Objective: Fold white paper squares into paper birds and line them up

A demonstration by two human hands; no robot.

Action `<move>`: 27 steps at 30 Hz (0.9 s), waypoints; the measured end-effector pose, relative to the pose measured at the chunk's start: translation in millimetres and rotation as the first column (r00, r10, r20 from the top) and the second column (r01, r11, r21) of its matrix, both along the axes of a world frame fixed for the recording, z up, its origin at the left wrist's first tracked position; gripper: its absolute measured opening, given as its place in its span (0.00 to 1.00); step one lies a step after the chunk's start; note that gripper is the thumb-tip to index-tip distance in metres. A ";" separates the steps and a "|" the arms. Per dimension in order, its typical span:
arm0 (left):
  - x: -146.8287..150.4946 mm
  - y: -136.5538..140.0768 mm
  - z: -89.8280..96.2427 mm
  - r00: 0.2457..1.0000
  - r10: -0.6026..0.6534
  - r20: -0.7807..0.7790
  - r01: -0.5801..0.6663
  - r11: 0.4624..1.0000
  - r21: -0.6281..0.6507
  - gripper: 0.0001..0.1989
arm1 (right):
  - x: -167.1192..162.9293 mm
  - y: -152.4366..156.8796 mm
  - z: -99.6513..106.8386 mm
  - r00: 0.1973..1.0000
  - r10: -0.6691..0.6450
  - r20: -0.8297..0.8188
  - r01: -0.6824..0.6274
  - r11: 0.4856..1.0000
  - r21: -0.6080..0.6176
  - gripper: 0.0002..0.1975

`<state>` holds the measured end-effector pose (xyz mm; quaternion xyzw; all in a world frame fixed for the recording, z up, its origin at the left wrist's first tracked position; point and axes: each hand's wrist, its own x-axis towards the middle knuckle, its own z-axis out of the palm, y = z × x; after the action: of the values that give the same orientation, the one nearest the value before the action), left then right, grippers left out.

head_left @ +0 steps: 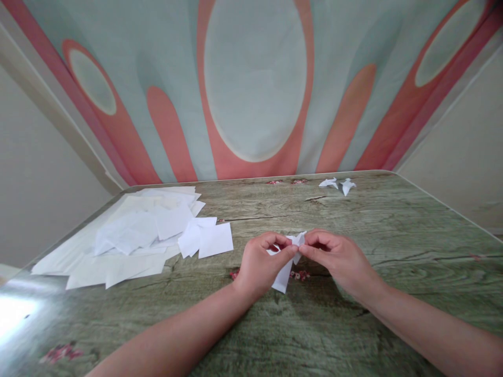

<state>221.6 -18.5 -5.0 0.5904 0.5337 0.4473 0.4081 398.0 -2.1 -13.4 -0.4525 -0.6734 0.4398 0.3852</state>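
Note:
A small folded piece of white paper point(297, 240) is pinched between my two hands, just above the table. My left hand point(264, 263) grips its left side with thumb and fingertips. From the other side, my right hand point(341, 260) pinches it the same way, the thumbs almost meeting. Partly behind my left hand, a white paper strip point(282, 280) lies below the folded piece; whether the two are joined I cannot tell. My fingers cover much of the folds.
Many loose white sheets point(133, 230) are spread in a pile on the left of the wood-patterned table point(377, 324). Beside them lie small paper squares point(216, 241). Two folded paper figures point(328, 183) sit at the back right. A patterned cloth point(255, 104) hangs behind the table.

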 end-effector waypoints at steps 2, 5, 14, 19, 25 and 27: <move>1.5 0.0 0.5 1.000 0.018 0.010 -0.018 1.000 0.018 0.07 | -0.5 -0.1 1.8 1.000 -0.012 0.021 0.012 1.000 0.010 0.11; 2.3 2.1 -1.6 0.986 -0.012 0.166 0.025 0.997 -0.073 0.09 | -2.6 -1.0 3.0 0.994 -0.087 0.062 0.085 0.996 0.040 0.09; -0.1 4.7 -5.2 0.946 -0.042 0.322 0.074 0.993 -0.090 0.11 | -6.2 -0.7 -4.1 0.987 -0.027 -0.160 0.005 0.990 -0.139 0.12; 0.0 4.9 -9.9 0.953 -0.030 0.303 0.066 0.992 -0.109 0.11 | -7.5 2.6 -13.2 0.955 -0.044 -0.294 -0.026 0.973 -0.230 0.12; 4.4 3.3 -9.6 0.914 0.002 0.405 0.040 0.995 -0.095 0.09 | -12.2 -2.2 -12.3 0.952 -0.068 -0.298 -0.001 0.974 -0.225 0.12; 6.1 2.5 -9.7 0.897 0.002 0.443 0.039 0.996 -0.084 0.09 | -14.6 -4.1 -9.4 0.923 -0.084 -0.375 -0.017 0.966 -0.258 0.13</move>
<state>227.7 -16.0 -14.6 0.4595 0.4409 0.5411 0.5492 383.4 -6.2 -22.8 -0.4153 -0.5148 0.5964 0.4548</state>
